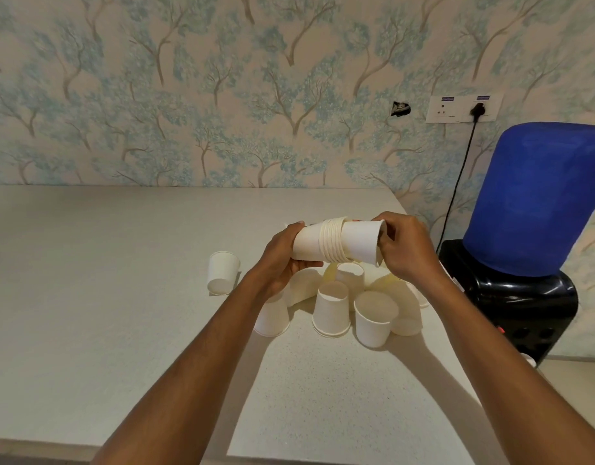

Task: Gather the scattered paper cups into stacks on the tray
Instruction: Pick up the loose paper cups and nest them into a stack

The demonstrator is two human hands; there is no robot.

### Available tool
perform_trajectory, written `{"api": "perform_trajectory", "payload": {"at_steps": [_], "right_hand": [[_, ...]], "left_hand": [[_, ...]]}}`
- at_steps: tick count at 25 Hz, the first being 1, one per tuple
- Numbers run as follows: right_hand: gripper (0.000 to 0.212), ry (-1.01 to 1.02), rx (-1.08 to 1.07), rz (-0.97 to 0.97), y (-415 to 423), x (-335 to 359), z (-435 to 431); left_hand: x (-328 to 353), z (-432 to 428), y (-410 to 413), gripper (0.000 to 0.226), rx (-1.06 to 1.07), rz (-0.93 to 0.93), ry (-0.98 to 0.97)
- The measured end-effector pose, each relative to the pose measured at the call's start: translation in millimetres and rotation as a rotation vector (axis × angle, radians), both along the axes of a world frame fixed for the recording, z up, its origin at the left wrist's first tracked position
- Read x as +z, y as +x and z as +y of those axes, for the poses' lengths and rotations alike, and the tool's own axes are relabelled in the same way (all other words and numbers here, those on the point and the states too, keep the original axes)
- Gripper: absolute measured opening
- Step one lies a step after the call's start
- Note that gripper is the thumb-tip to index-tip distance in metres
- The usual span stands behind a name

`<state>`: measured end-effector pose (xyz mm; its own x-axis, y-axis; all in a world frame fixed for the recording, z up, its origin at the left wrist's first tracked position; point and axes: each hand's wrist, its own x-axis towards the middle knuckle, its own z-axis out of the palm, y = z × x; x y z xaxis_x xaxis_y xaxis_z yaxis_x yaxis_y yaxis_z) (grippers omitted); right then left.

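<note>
**While both hands hold the nested stack sideways, loose cups wait below**

Though I see no tray anywhere in this view, I have a nested stack of paper cups (338,242) held sideways in the air above the white countertop (121,297). My left hand (284,256) wraps its closed end, fingers curled around the wall and thumb underneath. My right hand (406,246) pinches the open rim of the outermost cup, fingertips pressed together on the lip.

Below them, loose cups crowd together: an upside-down cup (331,312), an upright cup (373,318) just beside it, and others partly hidden behind my wrists. One tipped cup (222,272) lies apart to the left.

My worry is the rim grip. Paper this thin should buckle if I squeeze, and a crumpled lip would jam the nesting. Held level, the outer cups could also slide off, landing on the cluster and scattering it toward the counter's right edge, where a water dispenser (524,246) stands close.
</note>
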<state>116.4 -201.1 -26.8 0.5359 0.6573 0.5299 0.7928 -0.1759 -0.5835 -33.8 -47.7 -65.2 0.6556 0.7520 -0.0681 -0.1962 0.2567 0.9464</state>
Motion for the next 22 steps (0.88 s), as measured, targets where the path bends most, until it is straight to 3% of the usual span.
{"api": "perform_trajectory", "payload": {"at_steps": [3, 7, 14, 17, 19, 22], "right_hand": [[0.026, -0.027, 0.109, 0.068, -10, -1, 15], [0.037, -0.063, 0.279, 0.34, -25, -11, 30], [0.04, -0.14, 0.421, 0.512, -16, -14, 34], [0.034, -0.344, 0.371, 0.305, 0, -14, 6], [0.062, -0.627, 0.239, 0.065, 6, -16, -13], [0.091, -0.933, 0.227, -0.065, -4, -22, -29]], "left_hand": [[3, 2, -6, 0.02, 0.042, 0.006, 0.0], [2, -1, -8, 0.019, 0.048, 0.019, 0.051], [2, 5, -13, 0.021, 0.142, 0.005, 0.031], [1, 14, -21, 0.017, 0.213, -0.022, -0.021], [0, 21, -26, 0.021, 0.251, -0.027, -0.041], [-4, 25, -30, 0.024, 0.265, -0.036, -0.064]]}}
